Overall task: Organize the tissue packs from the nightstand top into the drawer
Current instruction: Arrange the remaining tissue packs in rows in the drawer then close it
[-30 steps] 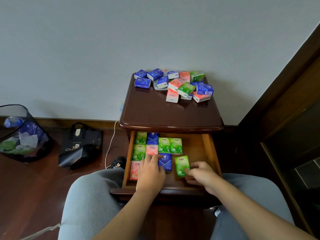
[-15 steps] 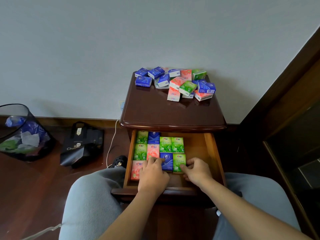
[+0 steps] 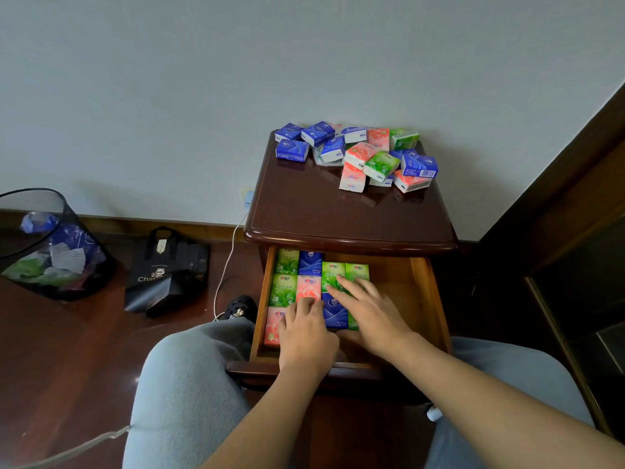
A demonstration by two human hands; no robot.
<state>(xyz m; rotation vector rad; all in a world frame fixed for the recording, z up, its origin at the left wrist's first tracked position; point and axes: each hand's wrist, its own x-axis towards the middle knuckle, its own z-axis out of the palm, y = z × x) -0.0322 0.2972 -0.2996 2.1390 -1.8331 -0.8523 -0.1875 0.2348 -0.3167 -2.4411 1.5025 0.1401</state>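
Along the drawer's (image 3: 427,292) left side lie about ten packs (image 3: 283,289) under both flat, spread hands, left (image 3: 306,335) and right (image 3: 370,311), with roughly fourteen packs (image 3: 380,164) at the nightstand's (image 3: 338,218) back edge.

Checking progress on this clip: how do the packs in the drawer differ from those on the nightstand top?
The drawer packs lie flat in tight rows on the drawer's left; the top packs sit in a loose, tilted, overlapping heap by the wall. Both hands, left hand and right hand, rest on the drawer packs; nothing touches the top packs. Both groups mix blue, green and pink.
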